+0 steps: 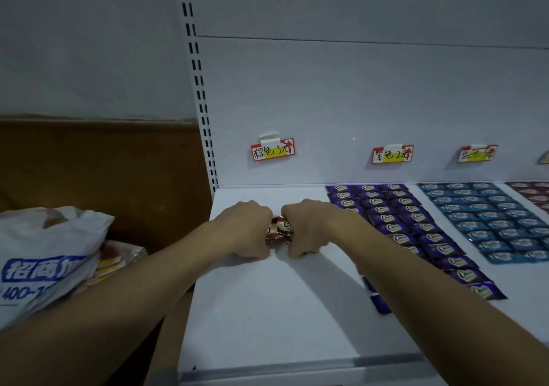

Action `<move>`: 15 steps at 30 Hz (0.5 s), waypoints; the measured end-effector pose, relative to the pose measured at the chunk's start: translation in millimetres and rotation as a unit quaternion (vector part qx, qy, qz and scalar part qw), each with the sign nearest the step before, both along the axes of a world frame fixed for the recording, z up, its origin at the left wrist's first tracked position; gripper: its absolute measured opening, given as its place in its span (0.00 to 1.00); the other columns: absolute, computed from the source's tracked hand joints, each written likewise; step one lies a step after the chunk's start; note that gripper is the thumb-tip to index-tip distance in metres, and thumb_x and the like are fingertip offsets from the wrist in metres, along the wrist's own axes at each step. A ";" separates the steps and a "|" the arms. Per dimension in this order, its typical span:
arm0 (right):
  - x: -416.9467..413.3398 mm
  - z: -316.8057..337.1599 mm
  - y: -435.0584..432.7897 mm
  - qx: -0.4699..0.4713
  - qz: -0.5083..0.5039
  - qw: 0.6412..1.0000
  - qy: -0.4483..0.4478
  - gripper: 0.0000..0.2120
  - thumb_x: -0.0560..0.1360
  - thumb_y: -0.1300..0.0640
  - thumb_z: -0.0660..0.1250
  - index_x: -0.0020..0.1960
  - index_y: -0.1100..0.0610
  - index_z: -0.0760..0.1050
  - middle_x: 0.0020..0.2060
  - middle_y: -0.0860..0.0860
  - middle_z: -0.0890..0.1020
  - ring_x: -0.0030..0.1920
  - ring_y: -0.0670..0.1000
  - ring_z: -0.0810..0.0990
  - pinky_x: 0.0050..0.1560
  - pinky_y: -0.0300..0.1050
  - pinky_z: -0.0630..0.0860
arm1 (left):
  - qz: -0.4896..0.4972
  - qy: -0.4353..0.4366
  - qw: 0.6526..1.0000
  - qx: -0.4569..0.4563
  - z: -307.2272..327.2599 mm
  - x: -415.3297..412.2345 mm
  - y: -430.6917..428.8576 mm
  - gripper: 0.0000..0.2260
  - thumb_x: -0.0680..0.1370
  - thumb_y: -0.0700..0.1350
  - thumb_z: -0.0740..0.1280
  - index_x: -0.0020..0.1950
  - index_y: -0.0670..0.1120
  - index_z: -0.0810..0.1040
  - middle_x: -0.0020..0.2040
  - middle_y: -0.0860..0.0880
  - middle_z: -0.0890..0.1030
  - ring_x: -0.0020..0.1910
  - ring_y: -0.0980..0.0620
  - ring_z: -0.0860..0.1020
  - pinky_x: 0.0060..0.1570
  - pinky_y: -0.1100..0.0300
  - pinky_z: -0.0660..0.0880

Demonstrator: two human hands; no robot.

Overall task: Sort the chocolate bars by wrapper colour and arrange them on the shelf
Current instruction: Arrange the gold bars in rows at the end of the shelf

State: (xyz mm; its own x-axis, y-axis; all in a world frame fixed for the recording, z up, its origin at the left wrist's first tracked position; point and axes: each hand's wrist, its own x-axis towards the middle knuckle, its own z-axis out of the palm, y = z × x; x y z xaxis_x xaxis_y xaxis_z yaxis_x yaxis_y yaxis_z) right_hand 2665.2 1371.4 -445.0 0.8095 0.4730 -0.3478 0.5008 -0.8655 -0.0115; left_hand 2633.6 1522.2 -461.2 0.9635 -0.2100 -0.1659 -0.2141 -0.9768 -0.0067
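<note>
Your fingers [261, 252] on both sides are curled tight. Your left hand [245, 231] and right hand [310, 228] sit almost knuckle to knuckle, gripping a small bunch of brown bars [279, 230] between them. Only a strip of shiny brown, gold and white wrapper shows in the gap, so you cannot count them.

Your hands rest low over the left part of the white shelf [267, 311], towards its far side and below the leftmost price label [272, 150] taped to the back panel.

Just right of your right hand, purple bars [401, 216] lie flat in neat rows running from far to near, under a second label [392, 154]. Your right forearm crosses the nearer ones. Further right, blue bars [490, 216] lie in the same kind of rows under a third label [476, 153]. Dark red bars [531, 192] show at the far right edge.

Left of the shelf, a white plastic bag [44, 252] with blue print lies over some packets [110, 258] in front of a brown board [104, 163].
</note>
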 end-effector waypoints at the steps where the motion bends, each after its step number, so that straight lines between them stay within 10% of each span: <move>1: -1.9 -1.7 -0.7 0.005 -0.008 1.000 0.013 0.14 0.65 0.54 0.70 0.48 0.58 0.77 0.37 0.53 0.84 0.29 0.50 0.77 0.28 0.38 0.69 | -0.003 -0.003 1.000 0.000 0.5 -4.7 -0.5 0.11 0.71 0.48 0.71 0.49 0.47 0.74 0.41 0.49 0.75 0.39 0.49 0.75 0.32 0.58 0.69; 8: -2.7 -8.4 -10.4 0.153 -0.102 0.982 0.030 0.10 0.71 0.51 0.69 0.43 0.58 0.75 0.38 0.54 0.81 0.30 0.53 0.79 0.27 0.40 0.75 | 0.063 0.019 0.970 -0.233 0.6 -7.5 26.3 0.08 0.72 0.44 0.72 0.48 0.47 0.76 0.43 0.48 0.81 0.41 0.49 0.81 0.39 0.51 0.79; 11: 6.1 -12.1 -18.2 0.248 -0.159 0.951 0.100 0.09 0.70 0.54 0.69 0.42 0.61 0.76 0.32 0.55 0.83 0.27 0.54 0.81 0.33 0.47 0.82 | 0.187 0.092 0.796 -0.569 -4.8 -12.7 34.6 0.07 0.76 0.36 0.71 0.53 0.43 0.78 0.43 0.43 0.84 0.39 0.48 0.85 0.37 0.51 0.81; 15: 17.3 -7.1 -28.3 0.390 -0.225 0.878 0.162 0.05 0.71 0.60 0.68 0.42 0.61 0.78 0.33 0.56 0.82 0.29 0.54 0.79 0.32 0.44 0.77 | 0.293 0.091 0.557 -0.772 -16.3 -2.9 31.1 0.08 0.80 0.34 0.67 0.59 0.39 0.78 0.53 0.38 0.85 0.51 0.42 0.85 0.45 0.43 0.83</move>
